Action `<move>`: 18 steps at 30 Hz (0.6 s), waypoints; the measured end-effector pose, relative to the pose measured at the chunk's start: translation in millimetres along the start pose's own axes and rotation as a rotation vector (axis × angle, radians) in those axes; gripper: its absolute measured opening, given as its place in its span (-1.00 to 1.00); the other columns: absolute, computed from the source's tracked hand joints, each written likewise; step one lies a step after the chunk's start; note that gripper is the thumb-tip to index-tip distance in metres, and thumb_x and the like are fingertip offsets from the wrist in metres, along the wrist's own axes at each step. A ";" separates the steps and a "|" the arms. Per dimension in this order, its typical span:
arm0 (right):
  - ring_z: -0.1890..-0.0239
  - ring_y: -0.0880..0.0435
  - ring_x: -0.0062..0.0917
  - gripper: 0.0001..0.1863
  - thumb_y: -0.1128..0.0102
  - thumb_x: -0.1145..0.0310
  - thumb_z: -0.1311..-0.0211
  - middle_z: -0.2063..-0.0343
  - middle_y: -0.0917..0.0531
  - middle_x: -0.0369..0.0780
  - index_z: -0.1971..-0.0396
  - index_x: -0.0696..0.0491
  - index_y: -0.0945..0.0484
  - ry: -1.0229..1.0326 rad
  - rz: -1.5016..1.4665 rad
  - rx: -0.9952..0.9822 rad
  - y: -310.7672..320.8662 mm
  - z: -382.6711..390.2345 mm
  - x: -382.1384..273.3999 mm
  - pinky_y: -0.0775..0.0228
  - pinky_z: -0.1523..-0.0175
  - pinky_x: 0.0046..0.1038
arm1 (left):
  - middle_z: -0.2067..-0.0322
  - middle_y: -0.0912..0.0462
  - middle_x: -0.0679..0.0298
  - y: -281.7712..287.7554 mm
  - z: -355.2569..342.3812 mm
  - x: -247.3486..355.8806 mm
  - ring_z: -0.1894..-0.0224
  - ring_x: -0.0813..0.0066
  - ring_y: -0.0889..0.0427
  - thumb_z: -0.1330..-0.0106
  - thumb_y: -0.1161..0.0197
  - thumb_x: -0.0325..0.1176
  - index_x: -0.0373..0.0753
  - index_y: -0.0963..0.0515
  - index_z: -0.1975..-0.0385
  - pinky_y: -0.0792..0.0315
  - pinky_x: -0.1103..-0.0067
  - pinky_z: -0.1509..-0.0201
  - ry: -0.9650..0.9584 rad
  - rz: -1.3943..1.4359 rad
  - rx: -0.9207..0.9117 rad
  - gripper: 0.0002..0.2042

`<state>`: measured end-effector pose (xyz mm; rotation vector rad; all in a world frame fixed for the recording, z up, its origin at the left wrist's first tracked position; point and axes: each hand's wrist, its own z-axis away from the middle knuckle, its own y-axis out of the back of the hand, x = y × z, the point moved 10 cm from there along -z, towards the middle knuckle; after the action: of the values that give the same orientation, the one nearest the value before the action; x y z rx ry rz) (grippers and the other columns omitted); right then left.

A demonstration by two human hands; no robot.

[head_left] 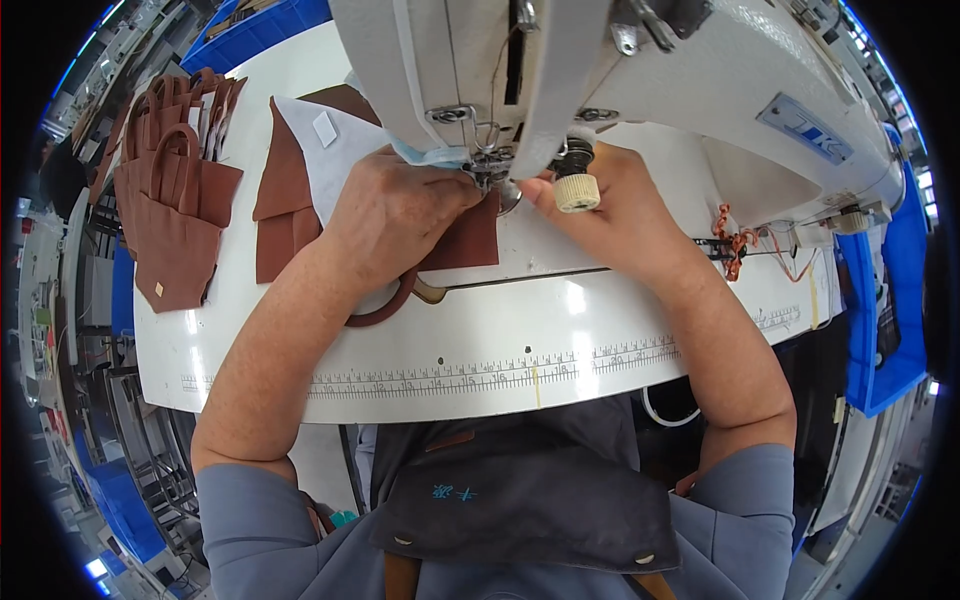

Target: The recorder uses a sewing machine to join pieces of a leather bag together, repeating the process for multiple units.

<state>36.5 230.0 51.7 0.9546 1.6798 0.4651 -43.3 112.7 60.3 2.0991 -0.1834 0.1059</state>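
Left hand: palm down over brown leather panel, fingers bent and close together, tips bunched just beside presser foot; whether pinching or only pressing, cannot tell, tips partly hidden.
Right hand: on far side of presser foot, partly behind cream knob; thumb side pointed inward, fingertip near needle area; other fingers mostly hidden, grip or spread cannot tell.
Leather panel: flat on white table, right part by presser foot, left part running out beyond left hand.
White lining sheet: lying on brown leather left of left hand, small white tag on top.
Brown strap loop: curving out from below left wrist, resting on tabletop.
Light-blue strip: just above left fingers, beside machine head.
Sewing machine: white body spanning top and right of view, over both hands.
Finished-looking stack: brown leather panels with handles, piled at table's left end, well apart from presser foot.
Orange thread tangle: right of right wrist, near machine base.
Ruler scale: printed along near table edge.
Blue bins: one at upper left, one at right.
Clothing: dark apron, grey-blue sleeves.
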 end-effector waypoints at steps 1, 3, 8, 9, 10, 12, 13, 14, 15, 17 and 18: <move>0.37 -0.62 -0.53 -0.84 -0.33 0.32 -0.27 0.40 -0.61 -0.23 0.30 0.10 -0.64 -0.152 -0.163 -0.041 1.3 2.4 10.8 -0.49 0.24 -0.36 | 0.33 -0.80 0.37 1.8 -1.5 3.0 0.32 0.41 -0.76 -0.16 -0.41 -0.46 -0.18 -0.77 0.36 -0.63 0.50 0.23 -0.019 0.003 0.025 -0.92; 0.37 -0.55 -0.64 -0.81 -0.26 0.33 -0.36 0.45 -0.61 -0.28 0.32 0.17 -0.61 -0.094 -0.335 0.067 4.7 4.6 16.1 -0.45 0.20 -0.46 | 0.38 -0.79 0.32 1.1 -2.9 5.1 0.37 0.36 -0.74 -0.19 -0.38 -0.44 -0.21 -0.75 0.40 -0.61 0.46 0.25 -0.038 0.002 0.046 -0.95; 0.42 -0.49 -0.63 -0.60 -0.05 0.18 -0.57 0.49 -0.62 -0.30 0.31 0.25 -0.59 -0.063 -0.536 0.282 21.2 11.1 13.1 -0.40 0.13 -0.57 | 0.46 -0.76 0.27 3.3 -1.0 3.9 0.44 0.32 -0.72 -0.22 -0.36 -0.40 -0.24 -0.74 0.45 -0.58 0.42 0.28 -0.041 0.007 0.073 -0.92; 0.42 -0.49 -0.63 -0.60 -0.05 0.18 -0.57 0.49 -0.62 -0.30 0.31 0.25 -0.59 -0.062 -0.533 0.280 21.6 10.0 13.5 -0.40 0.13 -0.57 | 0.47 -0.75 0.27 2.4 -0.1 2.3 0.45 0.31 -0.71 -0.22 -0.36 -0.39 -0.24 -0.74 0.46 -0.59 0.42 0.27 -0.029 -0.004 0.072 -0.91; 0.43 -0.49 -0.64 -0.57 -0.02 0.15 -0.59 0.48 -0.63 -0.29 0.30 0.24 -0.59 -0.137 -0.519 0.224 17.0 7.4 20.4 -0.40 0.15 -0.57 | 0.49 -0.75 0.27 1.6 -0.5 1.3 0.46 0.30 -0.71 -0.22 -0.36 -0.39 -0.23 -0.73 0.47 -0.59 0.42 0.26 -0.018 -0.015 0.073 -0.91; 0.43 -0.48 -0.65 -0.55 0.02 0.12 -0.61 0.47 -0.65 -0.28 0.28 0.23 -0.59 -0.210 -0.502 0.167 11.7 6.1 24.7 -0.40 0.17 -0.57 | 0.48 -0.75 0.27 2.1 -0.7 0.3 0.46 0.30 -0.71 -0.22 -0.37 -0.40 -0.24 -0.73 0.47 -0.59 0.42 0.26 -0.017 0.004 0.079 -0.91; 0.44 -0.47 -0.66 -0.54 0.03 0.12 -0.62 0.48 -0.64 -0.28 0.30 0.22 -0.60 -0.206 -0.534 0.209 12.3 5.8 23.2 -0.39 0.20 -0.58 | 0.48 -0.76 0.26 1.7 0.1 -0.8 0.46 0.29 -0.72 -0.21 -0.37 -0.40 -0.24 -0.73 0.47 -0.59 0.42 0.25 -0.014 0.023 0.077 -0.92; 0.44 -0.47 -0.68 -0.54 0.03 0.12 -0.62 0.49 -0.64 -0.29 0.31 0.22 -0.60 -0.202 -0.567 0.251 13.4 6.4 22.5 -0.39 0.22 -0.58 | 0.48 -0.76 0.26 1.3 0.4 -1.9 0.46 0.29 -0.72 -0.21 -0.37 -0.40 -0.24 -0.73 0.47 -0.59 0.42 0.25 -0.013 0.023 0.077 -0.92; 0.44 -0.47 -0.68 -0.54 0.03 0.12 -0.62 0.49 -0.64 -0.29 0.31 0.22 -0.60 -0.203 -0.568 0.250 12.2 6.3 22.8 -0.39 0.22 -0.58 | 0.46 -0.76 0.26 0.6 0.6 -3.2 0.44 0.29 -0.72 -0.21 -0.37 -0.41 -0.24 -0.74 0.47 -0.59 0.42 0.22 -0.011 0.038 0.075 -0.92; 0.45 -0.46 -0.69 -0.53 0.03 0.11 -0.62 0.50 -0.64 -0.29 0.33 0.21 -0.62 -0.145 -0.555 0.267 15.0 3.6 20.3 -0.38 0.25 -0.59 | 0.44 -0.77 0.26 0.5 1.6 -1.9 0.42 0.29 -0.73 -0.21 -0.38 -0.42 -0.24 -0.74 0.46 -0.59 0.42 0.20 -0.013 0.052 0.071 -0.93; 0.45 -0.46 -0.69 -0.53 0.03 0.11 -0.62 0.50 -0.64 -0.29 0.33 0.21 -0.62 -0.145 -0.556 0.269 13.8 2.8 21.8 -0.38 0.25 -0.59 | 0.41 -0.78 0.27 -1.0 2.8 -2.5 0.39 0.31 -0.74 -0.21 -0.37 -0.42 -0.24 -0.74 0.45 -0.59 0.43 0.17 0.007 0.073 0.054 -0.93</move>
<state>42.2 255.0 47.3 0.6449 1.8083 -0.1998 -45.6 111.0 57.7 2.1455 -0.2556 0.1635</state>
